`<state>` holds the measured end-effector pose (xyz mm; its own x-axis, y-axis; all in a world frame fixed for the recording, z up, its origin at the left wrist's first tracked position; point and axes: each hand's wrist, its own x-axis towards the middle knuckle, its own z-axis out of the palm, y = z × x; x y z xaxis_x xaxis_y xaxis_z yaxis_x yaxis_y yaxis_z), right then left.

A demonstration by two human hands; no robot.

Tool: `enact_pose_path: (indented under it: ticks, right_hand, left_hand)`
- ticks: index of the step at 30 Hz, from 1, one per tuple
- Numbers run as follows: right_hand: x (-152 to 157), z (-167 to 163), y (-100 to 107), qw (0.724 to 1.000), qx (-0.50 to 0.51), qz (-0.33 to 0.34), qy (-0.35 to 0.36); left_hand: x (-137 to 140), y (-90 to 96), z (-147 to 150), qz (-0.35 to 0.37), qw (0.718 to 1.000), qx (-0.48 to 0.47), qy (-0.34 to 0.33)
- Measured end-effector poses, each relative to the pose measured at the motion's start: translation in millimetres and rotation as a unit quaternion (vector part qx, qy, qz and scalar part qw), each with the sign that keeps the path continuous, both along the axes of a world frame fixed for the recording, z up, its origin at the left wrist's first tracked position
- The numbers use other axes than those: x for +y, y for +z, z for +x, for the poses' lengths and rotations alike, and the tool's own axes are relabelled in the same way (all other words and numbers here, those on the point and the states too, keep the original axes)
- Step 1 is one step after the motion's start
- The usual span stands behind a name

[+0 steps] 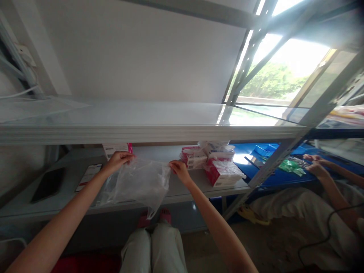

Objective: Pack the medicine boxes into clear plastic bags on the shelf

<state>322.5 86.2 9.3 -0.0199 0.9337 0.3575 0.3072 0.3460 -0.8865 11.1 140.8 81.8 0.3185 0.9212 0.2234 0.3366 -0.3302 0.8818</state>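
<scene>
The left hand [121, 157] and right hand [179, 168], spread apart, pinched 1 clear plastic bag [142, 178]; rightward on the bench [203, 184], 3 cartons [220, 175] sat in plastic film [239, 171].

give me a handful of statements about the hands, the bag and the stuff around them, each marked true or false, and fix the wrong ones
1. The left hand and right hand both hold the plastic bag. True.
2. The bag is solid black. False: it is clear and see-through.
3. The dark flat object lies left of the bag. True.
4. The green plastic lies on a red table. False: that table is blue.
5. Wrapped boxes stand right of the bag. True.
</scene>
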Motion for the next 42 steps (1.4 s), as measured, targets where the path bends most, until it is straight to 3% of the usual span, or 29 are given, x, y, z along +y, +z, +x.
enact_pose_path:
  ticks: [7,10,13,17,20,22,25,28,33,42]
  right_hand:
    - [1.0,2.9,-4.6,1.000,0.015,0.011,-0.020]
    - [2.0,0.4,-4.0,0.998,-0.016,0.015,-0.055]
    - [2.6,-4.6,0.0,0.994,0.014,0.042,-0.099]
    - [0.5,-9.7,5.7,0.988,0.030,0.064,-0.135]
    - [-3.1,-10.0,7.5,0.987,-0.011,0.066,-0.146]
    - [-5.3,-8.8,7.4,0.986,-0.039,0.067,-0.146]
    - [-6.4,-6.0,5.4,0.985,-0.060,0.067,-0.150]
    - [-4.5,-3.7,1.4,0.984,-0.064,0.065,-0.156]
    - [1.5,-2.3,-7.0,0.983,-0.082,0.050,-0.157]
    - [10.8,14.4,-24.5,0.970,-0.106,0.041,-0.217]
  left_hand:
    - [-7.8,-8.1,5.0,0.000,0.998,-0.036,0.052]
    - [-10.7,-8.9,11.7,0.002,0.997,-0.045,0.068]
    - [-14.7,-9.5,20.9,0.021,0.994,-0.060,0.088]
    - [-23.3,-11.6,31.6,0.113,0.981,-0.066,0.143]
    - [-29.4,-14.4,32.3,0.174,0.960,0.012,0.218]
    - [-30.7,-18.0,28.7,0.141,0.965,0.076,0.205]
    - [-26.7,-29.2,20.7,0.061,0.984,0.115,0.124]
    - [-17.5,-45.7,15.4,0.004,0.995,0.070,0.066]
    - [-1.2,-67.8,18.9,-0.057,0.997,0.027,0.052]
    - [14.2,-83.9,6.4,0.010,0.990,0.080,0.115]
